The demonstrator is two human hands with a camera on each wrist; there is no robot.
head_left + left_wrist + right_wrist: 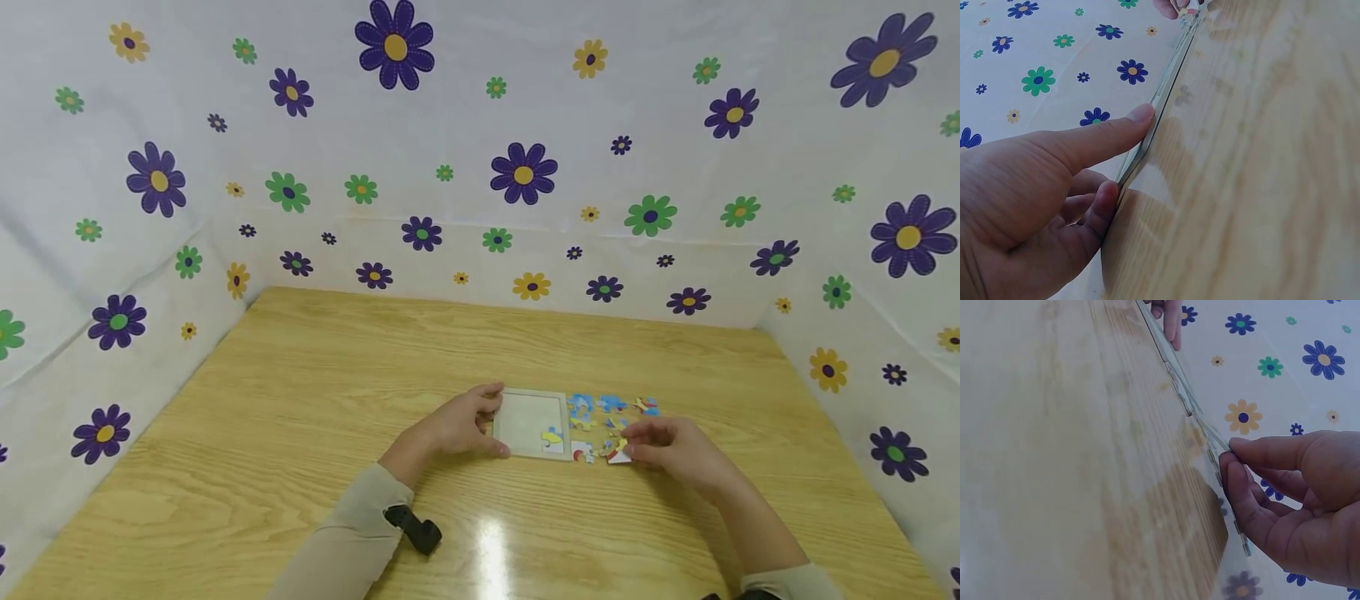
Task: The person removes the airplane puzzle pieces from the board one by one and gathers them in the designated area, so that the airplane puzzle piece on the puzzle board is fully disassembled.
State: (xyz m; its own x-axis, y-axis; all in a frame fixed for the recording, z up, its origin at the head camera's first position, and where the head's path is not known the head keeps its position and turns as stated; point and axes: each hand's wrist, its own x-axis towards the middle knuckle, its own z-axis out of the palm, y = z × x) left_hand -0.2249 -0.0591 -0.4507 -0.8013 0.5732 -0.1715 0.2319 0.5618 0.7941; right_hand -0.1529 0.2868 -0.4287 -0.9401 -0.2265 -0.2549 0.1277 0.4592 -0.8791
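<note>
A square, pale puzzle tray [525,454] lies on the table, with one yellow, blue and white piece [552,440] in its lower right corner. My left hand [461,422] holds the tray at its left side, thumb by the near corner and index finger by the far one. In the left wrist view, the thumb [1116,132] lies along the tray's edge. My right hand [678,454] pinches a puzzle piece [619,455] with red and white on it, tilted up at its near edge. Fingertips cover part of that piece.
Several loose jigsaw pieces [582,403] lie in rows right of the tray, mostly blue, yellow and white. The wooden table [337,358] is bounded by a white flowered cloth [450,125] at the back and sides. Light glares off the table's near part.
</note>
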